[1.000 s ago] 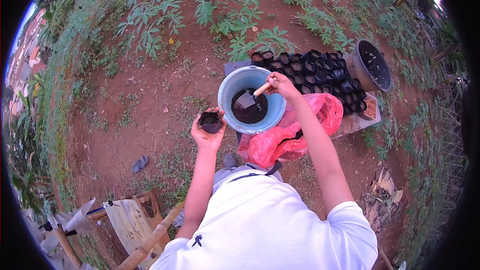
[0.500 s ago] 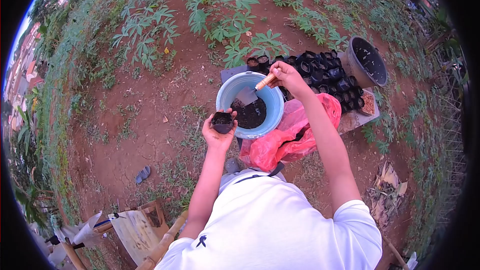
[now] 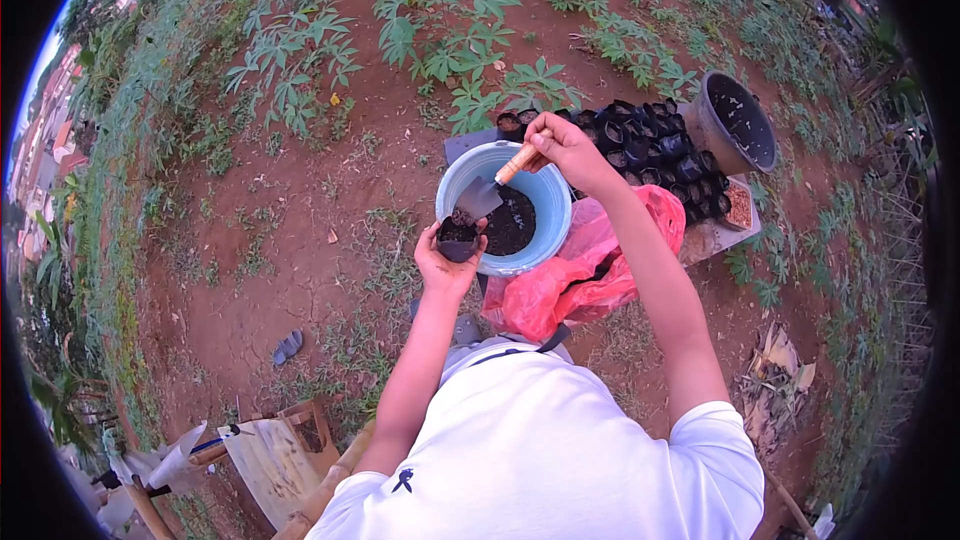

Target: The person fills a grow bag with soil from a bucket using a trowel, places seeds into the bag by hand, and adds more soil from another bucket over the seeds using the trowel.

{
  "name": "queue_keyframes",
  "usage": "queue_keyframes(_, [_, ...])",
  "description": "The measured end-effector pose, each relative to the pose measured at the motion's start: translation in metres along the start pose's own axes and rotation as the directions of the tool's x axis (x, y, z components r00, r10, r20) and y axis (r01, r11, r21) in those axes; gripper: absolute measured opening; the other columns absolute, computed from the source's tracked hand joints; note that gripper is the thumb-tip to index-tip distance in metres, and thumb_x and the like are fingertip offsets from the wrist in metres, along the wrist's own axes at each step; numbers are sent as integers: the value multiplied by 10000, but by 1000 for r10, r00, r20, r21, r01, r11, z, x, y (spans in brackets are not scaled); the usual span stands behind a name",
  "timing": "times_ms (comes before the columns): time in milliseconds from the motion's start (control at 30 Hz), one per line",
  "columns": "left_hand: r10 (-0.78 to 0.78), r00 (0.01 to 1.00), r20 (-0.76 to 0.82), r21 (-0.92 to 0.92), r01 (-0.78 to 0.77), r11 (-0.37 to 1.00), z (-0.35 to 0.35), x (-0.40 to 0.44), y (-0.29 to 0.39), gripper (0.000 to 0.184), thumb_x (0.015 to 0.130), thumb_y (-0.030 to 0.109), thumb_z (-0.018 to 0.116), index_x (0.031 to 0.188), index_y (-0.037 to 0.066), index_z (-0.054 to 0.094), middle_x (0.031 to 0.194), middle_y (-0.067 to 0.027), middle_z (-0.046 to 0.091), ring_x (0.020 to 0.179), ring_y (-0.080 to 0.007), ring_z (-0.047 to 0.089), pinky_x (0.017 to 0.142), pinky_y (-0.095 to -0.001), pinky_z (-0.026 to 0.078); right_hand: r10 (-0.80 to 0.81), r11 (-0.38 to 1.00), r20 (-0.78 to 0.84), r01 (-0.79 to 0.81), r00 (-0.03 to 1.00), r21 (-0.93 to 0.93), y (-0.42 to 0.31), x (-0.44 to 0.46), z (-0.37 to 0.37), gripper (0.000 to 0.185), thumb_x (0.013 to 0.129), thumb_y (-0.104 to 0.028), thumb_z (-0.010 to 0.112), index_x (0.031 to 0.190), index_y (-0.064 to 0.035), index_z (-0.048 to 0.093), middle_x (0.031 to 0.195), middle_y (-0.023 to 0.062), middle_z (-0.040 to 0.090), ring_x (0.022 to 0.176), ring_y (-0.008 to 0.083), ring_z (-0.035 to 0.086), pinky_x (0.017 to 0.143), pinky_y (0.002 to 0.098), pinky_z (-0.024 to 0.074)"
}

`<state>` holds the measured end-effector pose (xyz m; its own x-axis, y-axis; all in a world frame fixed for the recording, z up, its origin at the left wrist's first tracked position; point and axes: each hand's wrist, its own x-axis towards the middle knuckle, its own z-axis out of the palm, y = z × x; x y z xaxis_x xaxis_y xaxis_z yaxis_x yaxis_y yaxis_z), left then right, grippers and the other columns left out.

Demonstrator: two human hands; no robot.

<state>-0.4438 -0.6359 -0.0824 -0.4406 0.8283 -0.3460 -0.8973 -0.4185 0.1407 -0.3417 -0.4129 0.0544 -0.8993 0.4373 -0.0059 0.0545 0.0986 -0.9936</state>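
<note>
In my left hand (image 3: 441,268) is a small black nursery bag (image 3: 458,248) with dark soil in it, held upright at the near left rim of a light blue bucket (image 3: 451,185). My right hand (image 3: 563,150) grips the wooden handle of a garden trowel (image 3: 480,198). The trowel's metal blade slants down to the left, its tip just above the bag's mouth. Dark soil (image 3: 512,222) lies in the bottom of the bucket. Whether the blade touches the bag I cannot tell.
Behind the bucket, several filled black nursery bags (image 3: 640,145) stand in rows on a board. A large dark bucket (image 3: 738,120) leans at the right, near a tray of brown seeds or pellets (image 3: 738,207). A red plastic bag (image 3: 570,280) lies beside the blue bucket.
My right hand has moved the trowel left and toward me, from over the bucket's soil to the nursery bag's mouth. My left hand has shifted slightly right with the bag.
</note>
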Motion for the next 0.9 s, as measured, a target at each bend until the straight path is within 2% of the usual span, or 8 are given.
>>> queue_keyframes(267, [8, 1000, -29, 21, -8, 1000, 4, -3, 5, 461, 927, 326, 463, 1250, 15, 572, 1216, -226, 632, 1106, -393, 630, 845, -481, 534, -34, 993, 27, 37, 999, -109, -11, -1, 27, 70, 1029, -98, 508, 1041, -33, 532, 930, 50, 615, 840, 122, 615, 765, 284, 525])
queue_keyframes(367, [14, 1000, -27, 19, -14, 1000, 5, -1, 6, 462, 929, 328, 463, 1250, 16, 574, 1212, -225, 634, 1098, -390, 634, 841, -481, 538, -78, 969, 60, 90, 995, -229, -24, -5, 36, 54, 1015, -43, 505, 1060, -22, 529, 923, 50, 609, 843, 115, 593, 775, 280, 504])
queue_keyframes(467, [30, 999, -37, 20, -29, 999, 7, -2, 5, 463, 931, 332, 464, 1250, 16, 576, 1209, -224, 636, 1090, -387, 638, 839, -479, 540, -158, 945, 87, 176, 984, -276, -32, -9, 40, 69, 978, 11, 522, 1039, -17, 536, 933, 65, 590, 866, 133, 586, 781, 290, 498])
queue_keyframes(533, [41, 998, -48, 26, -40, 999, 7, 0, 5, 464, 932, 334, 465, 1251, 16, 577, 1207, -222, 637, 1086, -386, 639, 839, -479, 540, -307, 818, 179, 355, 935, -452, -44, -14, 39, 90, 926, 43, 561, 1003, 5, 533, 955, 104, 566, 868, 216, 618, 785, 328, 499])
queue_keyframes(667, [22, 1000, -11, 22, -22, 1000, 12, 4, 1, 435, 933, 330, 481, 1224, 24, 587, 1196, -207, 650, 1083, -372, 644, 850, -477, 534, -369, 803, 218, 428, 903, -415, -53, -24, 35, 127, 898, 78, 569, 996, 7, 530, 954, 121, 562, 863, 258, 617, 783, 335, 491])
queue_keyframes(833, [38, 999, 5, 6, -38, 999, 2, 6, -4, 430, 933, 336, 495, 1190, 4, 588, 1211, -225, 632, 1135, -395, 606, 868, -480, 527, -527, 747, 71, 502, 847, -435, -47, -28, 5, 123, 901, 60, 586, 1006, 4, 556, 933, 127, 566, 862, 265, 617, 771, 342, 491])
queue_keyframes(867, [48, 999, -25, -6, -48, 999, 0, 4, -4, 421, 929, 332, 511, 1181, 3, 587, 1218, -225, 628, 1140, -398, 600, 872, -480, 524, -518, 755, 74, 497, 852, -427, -44, -30, -1, 123, 901, 60, 586, 1006, 4, 556, 933, 127, 566, 862, 265, 617, 771, 342, 491])
queue_keyframes(900, [58, 997, -56, -18, -59, 998, -2, 2, -4, 413, 925, 329, 527, 1171, 2, 586, 1225, -224, 624, 1144, -402, 595, 876, -481, 522, -432, 797, 18, 391, 902, -461, -41, -31, -8, 117, 905, 46, 587, 1012, 1, 569, 934, 111, 579, 871, 237, 618, 778, 328, 490])
